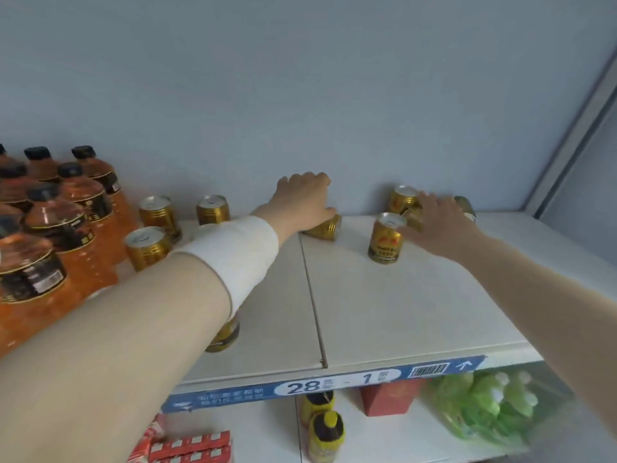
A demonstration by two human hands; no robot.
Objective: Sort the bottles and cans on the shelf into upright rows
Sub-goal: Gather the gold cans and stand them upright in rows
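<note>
Both arms stretch deep onto the shelf [384, 322], since the strays lie at the back by the wall [334, 95]. The left hand [305, 202] is curled down over a tipped can [325, 228], fingers and thumb wrapped round it. My guess is it means to stand the can up with the upright cans [157, 213] beside the bottles [76, 208]. The right hand [440, 225] reaches over a fallen can [411, 217] at the back right. Its fingers look fairly straight, and I can't tell whether they've caught hold. A lone can [385, 238] stands just in front. The cans are short and gold with silver pull-tab tops; the bottles are orange and black-capped.
</note>
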